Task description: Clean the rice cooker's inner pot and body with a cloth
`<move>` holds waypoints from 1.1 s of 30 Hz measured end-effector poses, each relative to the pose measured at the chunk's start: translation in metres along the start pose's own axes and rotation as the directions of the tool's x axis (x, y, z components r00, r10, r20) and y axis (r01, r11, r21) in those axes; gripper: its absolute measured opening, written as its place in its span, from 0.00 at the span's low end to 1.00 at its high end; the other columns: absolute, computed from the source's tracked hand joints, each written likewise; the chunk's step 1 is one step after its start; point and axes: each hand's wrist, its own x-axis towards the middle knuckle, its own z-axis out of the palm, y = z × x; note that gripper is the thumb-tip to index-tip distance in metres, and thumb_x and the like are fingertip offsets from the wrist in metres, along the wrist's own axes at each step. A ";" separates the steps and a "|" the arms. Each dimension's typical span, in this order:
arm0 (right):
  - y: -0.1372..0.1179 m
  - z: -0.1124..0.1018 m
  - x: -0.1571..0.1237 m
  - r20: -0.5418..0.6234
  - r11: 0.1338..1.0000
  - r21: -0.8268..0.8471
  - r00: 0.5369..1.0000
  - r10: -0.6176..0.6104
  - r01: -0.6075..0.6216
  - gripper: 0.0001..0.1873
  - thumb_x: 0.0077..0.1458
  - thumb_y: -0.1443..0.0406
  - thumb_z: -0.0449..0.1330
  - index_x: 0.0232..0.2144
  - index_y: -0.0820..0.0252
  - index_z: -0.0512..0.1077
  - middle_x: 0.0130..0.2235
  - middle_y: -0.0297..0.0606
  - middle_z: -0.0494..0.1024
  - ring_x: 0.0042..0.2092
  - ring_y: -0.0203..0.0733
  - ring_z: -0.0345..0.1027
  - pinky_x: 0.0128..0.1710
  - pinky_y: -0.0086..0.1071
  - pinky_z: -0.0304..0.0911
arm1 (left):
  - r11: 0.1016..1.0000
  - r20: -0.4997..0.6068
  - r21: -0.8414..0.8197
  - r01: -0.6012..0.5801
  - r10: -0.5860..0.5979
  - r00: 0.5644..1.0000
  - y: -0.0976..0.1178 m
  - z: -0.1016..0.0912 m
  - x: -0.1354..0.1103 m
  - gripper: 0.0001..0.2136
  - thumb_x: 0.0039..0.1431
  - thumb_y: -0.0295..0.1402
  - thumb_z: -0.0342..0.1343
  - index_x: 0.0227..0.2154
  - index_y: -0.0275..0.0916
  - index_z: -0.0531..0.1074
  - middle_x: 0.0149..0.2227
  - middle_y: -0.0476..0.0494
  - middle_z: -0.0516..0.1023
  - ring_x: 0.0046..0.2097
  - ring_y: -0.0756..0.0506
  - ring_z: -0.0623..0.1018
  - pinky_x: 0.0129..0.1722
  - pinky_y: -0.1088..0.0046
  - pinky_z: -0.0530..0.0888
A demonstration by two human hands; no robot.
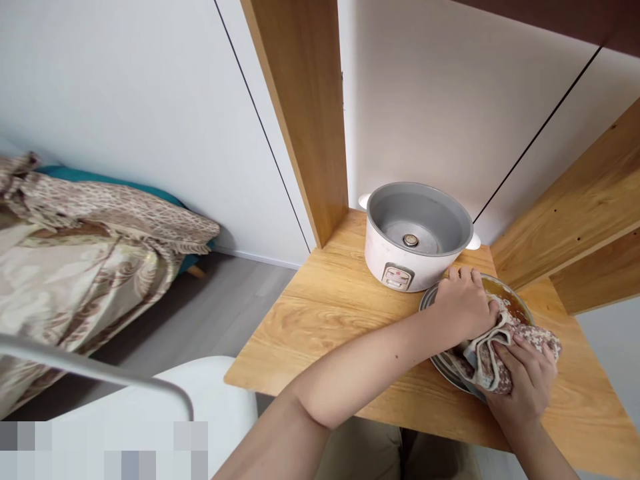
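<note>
A round, metal-rimmed piece of cookware (pixel 509 298), with amber brown showing at its far right, lies on the wooden desktop; the hands and cloth cover most of it, so I cannot tell whether it is a lid or a pan. My left hand (pixel 465 307) reaches across it, fingers curled over its far rim and thumb against the cloth. Bunched over the near right side is a brown-and-cream patterned cloth (pixel 493 357). My right hand (pixel 530 380) is closed on this cloth and presses it against the cookware.
Just behind stands a white rice cooker body (pixel 385 260), lidless, its grey inside showing a central round plate. Wooden uprights (pixel 305 113) flank the desktop (pixel 310 320). A white chair (pixel 215 393) is at lower left, beyond it a bed with patterned covers (pixel 100 267).
</note>
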 end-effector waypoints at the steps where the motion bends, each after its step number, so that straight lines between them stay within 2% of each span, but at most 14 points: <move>1: 0.001 0.000 0.001 -0.021 1.000 0.017 1.000 0.003 -0.003 0.07 0.61 0.67 0.65 0.43 0.57 0.79 0.41 0.40 0.82 0.49 0.53 0.77 0.63 0.59 0.60 | 1.000 -0.008 0.001 -0.005 0.005 1.000 0.000 0.001 0.000 0.30 0.72 0.47 0.44 0.64 0.25 0.67 0.61 0.21 0.72 0.60 0.30 0.72 0.53 0.56 0.73; 4: 0.002 0.000 0.004 -0.079 0.998 0.060 0.997 0.009 -0.004 0.09 0.58 0.72 0.66 0.40 0.56 0.79 0.38 0.37 0.82 0.47 0.50 0.77 0.63 0.56 0.62 | 1.000 -0.025 0.006 -0.010 0.011 1.000 0.000 0.004 0.001 0.30 0.72 0.45 0.44 0.64 0.24 0.67 0.60 0.21 0.73 0.59 0.30 0.73 0.52 0.56 0.73; 6: 0.001 0.000 0.005 -0.070 0.998 0.055 0.998 0.003 0.000 0.07 0.60 0.71 0.66 0.41 0.56 0.79 0.38 0.37 0.82 0.47 0.50 0.77 0.63 0.56 0.62 | 1.000 -0.034 0.010 -0.013 0.013 0.999 -0.001 0.004 0.001 0.29 0.72 0.44 0.44 0.63 0.24 0.69 0.59 0.21 0.74 0.58 0.31 0.73 0.52 0.56 0.73; 8: -0.004 0.001 0.004 -0.017 1.000 -0.003 1.000 -0.013 0.013 0.06 0.62 0.65 0.66 0.43 0.57 0.79 0.40 0.39 0.82 0.48 0.52 0.77 0.63 0.58 0.60 | 1.000 -0.036 0.016 -0.022 0.023 0.999 -0.001 0.003 0.002 0.28 0.72 0.43 0.45 0.61 0.25 0.71 0.58 0.22 0.75 0.58 0.31 0.74 0.52 0.57 0.73; 11: -0.014 0.004 0.000 0.012 0.991 -0.134 1.000 0.000 0.001 0.16 0.63 0.54 0.67 0.45 0.59 0.78 0.43 0.45 0.81 0.51 0.57 0.76 0.65 0.62 0.58 | 0.999 -0.055 0.033 -0.030 0.032 0.998 -0.002 0.003 0.002 0.26 0.72 0.42 0.46 0.59 0.25 0.73 0.57 0.23 0.76 0.57 0.33 0.75 0.51 0.59 0.73; 13: -0.020 0.006 -0.002 -0.012 0.984 -0.176 1.000 0.026 -0.028 0.18 0.62 0.52 0.67 0.45 0.60 0.77 0.43 0.46 0.81 0.52 0.58 0.76 0.65 0.63 0.58 | 0.999 -0.069 0.036 -0.026 0.028 0.997 -0.002 0.004 0.002 0.25 0.72 0.42 0.47 0.59 0.25 0.73 0.57 0.24 0.76 0.57 0.33 0.75 0.51 0.59 0.73; 17: -0.020 0.007 -0.003 -0.048 0.994 -0.098 0.998 0.040 -0.045 0.06 0.64 0.64 0.65 0.43 0.58 0.78 0.41 0.41 0.82 0.50 0.53 0.77 0.65 0.60 0.58 | 0.999 -0.086 0.047 -0.025 0.029 0.996 -0.003 0.006 0.002 0.25 0.72 0.42 0.48 0.58 0.26 0.74 0.56 0.25 0.77 0.55 0.34 0.77 0.50 0.60 0.74; 20: -0.012 0.005 -0.002 -0.067 0.999 -0.042 0.997 0.030 -0.033 0.07 0.63 0.71 0.63 0.42 0.57 0.78 0.40 0.39 0.82 0.49 0.50 0.77 0.64 0.59 0.60 | 0.994 -0.123 0.097 -0.055 0.066 0.990 -0.004 0.006 0.003 0.23 0.72 0.40 0.49 0.55 0.26 0.76 0.53 0.25 0.78 0.53 0.35 0.78 0.49 0.60 0.75; 23: -0.010 0.005 -0.001 -0.020 0.997 -0.073 0.999 0.025 -0.026 0.08 0.65 0.63 0.64 0.45 0.58 0.77 0.42 0.43 0.82 0.50 0.53 0.77 0.65 0.61 0.59 | 0.986 -0.153 0.143 -0.081 0.103 0.983 -0.004 0.008 0.003 0.21 0.72 0.38 0.48 0.51 0.26 0.79 0.50 0.25 0.79 0.51 0.36 0.78 0.49 0.60 0.75; 26: -0.015 0.007 -0.001 0.012 0.986 -0.166 1.000 0.026 -0.024 0.22 0.64 0.50 0.65 0.48 0.62 0.77 0.44 0.49 0.81 0.52 0.59 0.75 0.66 0.65 0.57 | 0.984 -0.191 0.159 -0.083 0.113 0.975 -0.004 0.011 0.004 0.19 0.72 0.37 0.50 0.48 0.26 0.80 0.49 0.25 0.79 0.49 0.36 0.79 0.47 0.60 0.75; 28: -0.019 0.008 -0.001 0.001 0.982 -0.186 0.999 0.034 -0.033 0.25 0.64 0.47 0.65 0.48 0.62 0.77 0.44 0.50 0.81 0.53 0.61 0.75 0.66 0.65 0.57 | 0.984 -0.204 0.159 -0.081 0.113 0.972 -0.004 0.013 0.005 0.18 0.71 0.36 0.51 0.48 0.25 0.80 0.47 0.26 0.80 0.49 0.36 0.79 0.47 0.61 0.75; 30: -0.022 0.009 0.001 -0.020 0.985 -0.163 0.999 0.047 -0.050 0.21 0.65 0.50 0.64 0.47 0.61 0.77 0.43 0.47 0.82 0.52 0.58 0.75 0.66 0.63 0.57 | 0.987 -0.205 0.148 -0.069 0.099 0.974 -0.004 0.014 0.005 0.18 0.71 0.37 0.52 0.48 0.26 0.79 0.46 0.27 0.80 0.48 0.36 0.79 0.46 0.61 0.75; 33: -0.024 0.009 0.005 -0.075 0.990 -0.124 0.996 0.054 -0.063 0.08 0.67 0.60 0.63 0.43 0.57 0.77 0.40 0.42 0.82 0.49 0.53 0.76 0.64 0.60 0.59 | 0.989 -0.208 0.138 -0.055 0.083 0.975 -0.005 0.014 0.006 0.17 0.70 0.37 0.53 0.48 0.26 0.79 0.46 0.27 0.80 0.48 0.36 0.79 0.44 0.62 0.75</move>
